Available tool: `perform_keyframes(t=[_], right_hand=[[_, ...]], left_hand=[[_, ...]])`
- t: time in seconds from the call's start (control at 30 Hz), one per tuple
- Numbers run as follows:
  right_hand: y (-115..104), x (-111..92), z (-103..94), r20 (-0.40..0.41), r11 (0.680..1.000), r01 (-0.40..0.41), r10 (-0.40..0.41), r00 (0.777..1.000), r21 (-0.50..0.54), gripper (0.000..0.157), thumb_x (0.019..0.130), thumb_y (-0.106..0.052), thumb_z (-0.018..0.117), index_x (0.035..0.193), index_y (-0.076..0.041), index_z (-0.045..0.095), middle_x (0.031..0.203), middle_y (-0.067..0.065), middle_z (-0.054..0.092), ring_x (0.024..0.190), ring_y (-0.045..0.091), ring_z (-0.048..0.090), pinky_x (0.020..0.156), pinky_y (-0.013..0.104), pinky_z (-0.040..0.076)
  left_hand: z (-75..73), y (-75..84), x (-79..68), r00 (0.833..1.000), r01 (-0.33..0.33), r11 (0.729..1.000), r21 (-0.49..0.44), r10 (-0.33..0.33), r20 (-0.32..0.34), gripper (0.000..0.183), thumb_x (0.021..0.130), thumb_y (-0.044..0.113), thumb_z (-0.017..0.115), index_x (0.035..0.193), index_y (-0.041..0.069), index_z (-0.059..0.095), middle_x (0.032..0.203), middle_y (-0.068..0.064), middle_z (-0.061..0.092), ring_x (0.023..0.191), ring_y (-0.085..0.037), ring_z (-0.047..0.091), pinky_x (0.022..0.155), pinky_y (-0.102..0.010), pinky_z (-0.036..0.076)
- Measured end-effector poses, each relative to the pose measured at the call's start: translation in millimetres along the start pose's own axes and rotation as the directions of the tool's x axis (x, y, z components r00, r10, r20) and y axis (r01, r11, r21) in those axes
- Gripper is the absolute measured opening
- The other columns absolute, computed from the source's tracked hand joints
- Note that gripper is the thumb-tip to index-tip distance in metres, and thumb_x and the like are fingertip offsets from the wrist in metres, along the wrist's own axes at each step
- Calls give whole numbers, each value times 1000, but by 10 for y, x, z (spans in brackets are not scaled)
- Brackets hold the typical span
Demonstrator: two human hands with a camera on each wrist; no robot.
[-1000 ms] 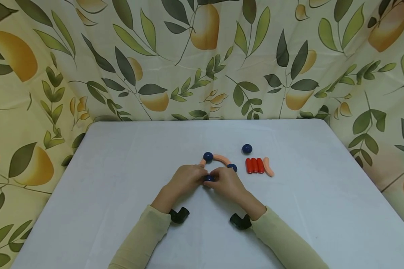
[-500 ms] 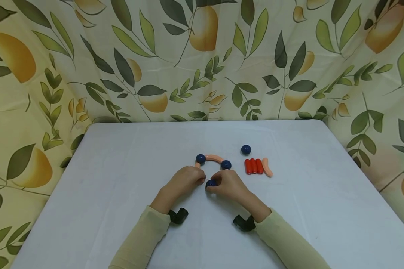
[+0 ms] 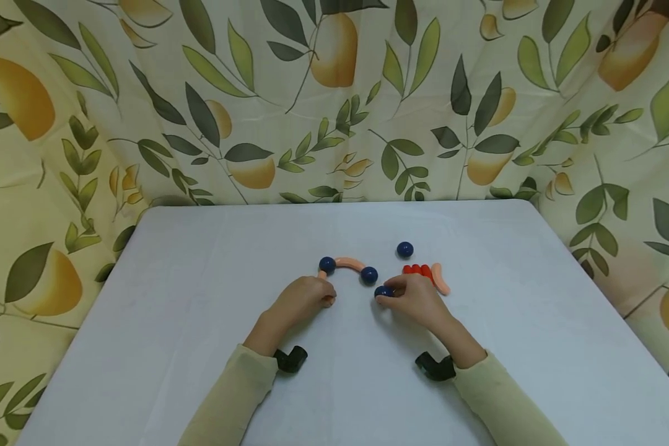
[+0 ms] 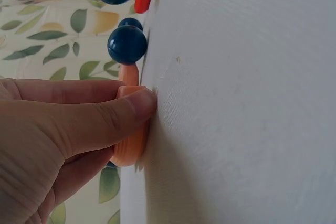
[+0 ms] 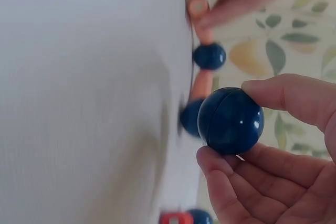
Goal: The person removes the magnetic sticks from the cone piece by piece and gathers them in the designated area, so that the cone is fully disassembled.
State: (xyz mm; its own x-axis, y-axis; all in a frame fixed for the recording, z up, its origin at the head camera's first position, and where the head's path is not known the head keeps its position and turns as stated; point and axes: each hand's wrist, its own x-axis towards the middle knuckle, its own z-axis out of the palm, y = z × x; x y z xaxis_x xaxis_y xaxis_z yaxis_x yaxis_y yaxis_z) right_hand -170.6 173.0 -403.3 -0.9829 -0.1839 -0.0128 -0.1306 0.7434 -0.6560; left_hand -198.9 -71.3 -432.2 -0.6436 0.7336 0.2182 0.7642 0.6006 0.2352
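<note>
My left hand (image 3: 305,298) pinches a curved orange rod (image 4: 129,148) between thumb and fingers, low over the white table. From that rod's far end runs an arc: a blue ball (image 3: 327,265), a second curved orange rod (image 3: 348,262) and another blue ball (image 3: 369,275). My right hand (image 3: 420,302) holds a separate glossy blue ball (image 5: 231,120) between thumb and fingertips, a little to the right of the arc. The right wrist view shows the rod's near end bare in the left hand. In the head view, the left fingers hide most of that rod.
Behind my right hand lie several red rods (image 3: 417,270), partly covered by it. A loose curved orange rod (image 3: 440,279) lies to their right, and a loose blue ball (image 3: 405,249) rests farther back. The white table (image 3: 201,260) meets a leaf-and-fruit patterned cloth (image 3: 290,148) behind.
My right hand has drawn its blue ball away from the left hand's rod and moved right, toward the red rods. The arc has slid slightly left with my left hand.
</note>
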Motion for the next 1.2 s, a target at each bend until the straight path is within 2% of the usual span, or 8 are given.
perform_keyframes(t=[0.2,0.4,0.6,0.67,0.83,1.0,1.2], right_hand=[[143,38,-181,-52,999,-20,18,998,-30,32,75,-24,75,95,0,71,83,6,66,85,23,54,67,32,45],[271,102,-331,-34,992,-122,123,992,26,39,79,-27,72,105,2,67,94,13,67,89,25,60,75,37,47],[378,190,-467,-30,984,-170,171,985,44,47,81,-29,70,111,7,62,99,19,66,92,28,60,67,32,50],[434,228,-499,-17,980,-192,193,981,61,50,81,-30,69,115,6,60,104,20,64,95,30,57,71,33,50],[553,315,-556,-9,962,-245,248,969,121,55,82,-34,68,121,3,56,113,22,59,105,34,50,86,46,42],[642,388,-617,-24,964,-229,234,972,137,55,84,-33,67,122,5,54,112,23,58,104,35,49,87,48,41],[787,534,-666,-34,971,-215,220,975,106,51,85,-24,66,122,8,52,114,26,56,103,36,50,87,46,44]], left_hand=[[16,-8,-11,1000,-1,1000,-22,1,-18,12,80,10,71,72,12,62,70,8,57,61,-4,45,59,-17,40],[11,-6,-3,1000,-1,1000,-23,0,-18,14,81,10,70,71,13,60,67,8,55,60,-5,43,58,-17,38],[-10,2,-6,1000,12,999,-38,-12,3,11,81,10,70,73,12,63,72,7,60,63,-4,49,61,-18,42],[-15,5,-11,1000,18,999,-36,-18,7,8,80,10,71,75,12,65,75,6,62,66,-4,53,63,-18,44],[-15,5,-21,1000,20,999,-36,-20,0,7,79,10,71,75,11,65,76,5,63,68,-5,55,63,-18,45],[-5,-2,-20,1000,12,999,-33,-13,-8,8,81,10,70,75,12,65,75,6,63,66,-4,53,62,-18,44],[6,-12,-20,1000,-5,999,-35,5,-14,8,81,9,69,76,11,63,76,5,62,66,-5,52,62,-19,44]])
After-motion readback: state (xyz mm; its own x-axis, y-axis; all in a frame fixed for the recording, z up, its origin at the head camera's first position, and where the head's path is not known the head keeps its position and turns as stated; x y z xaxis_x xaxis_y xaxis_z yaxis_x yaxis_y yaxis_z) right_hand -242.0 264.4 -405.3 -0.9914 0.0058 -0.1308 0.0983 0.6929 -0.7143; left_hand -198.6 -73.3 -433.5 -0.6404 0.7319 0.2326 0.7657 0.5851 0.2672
